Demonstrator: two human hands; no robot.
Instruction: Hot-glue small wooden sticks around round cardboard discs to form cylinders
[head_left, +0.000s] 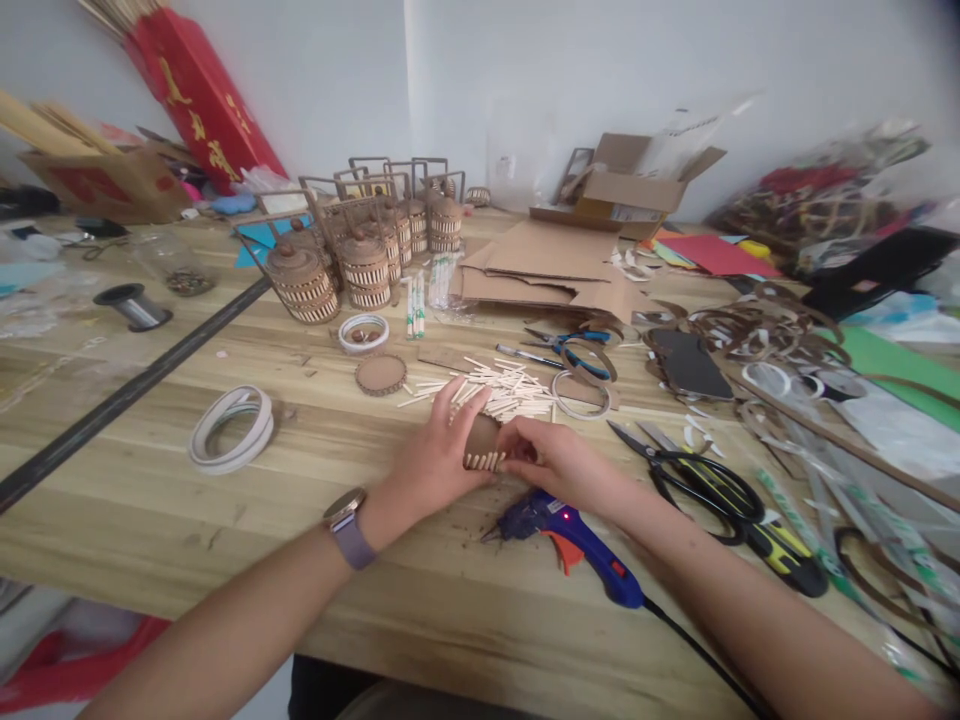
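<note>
Wooden tabletop [150,520], crowded with craft clutter — near its front edge both hands grip a cardboard roll [484,440] edged with short sticks. Left hand [435,462] fingers wrap it; right hand [555,462] fingers pinch its end. Behind the roll lies a stick pile [502,390]; before it, a blue glue gun [574,540] (light glowing).

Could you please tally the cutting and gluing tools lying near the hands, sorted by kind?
Blue glue gun: 1
Black-and-yellow scissors: 1
Blue-handled pliers: 1
Total: 3
Both hands, left and right, hold a cardboard ring edged with small sticks.
</note>
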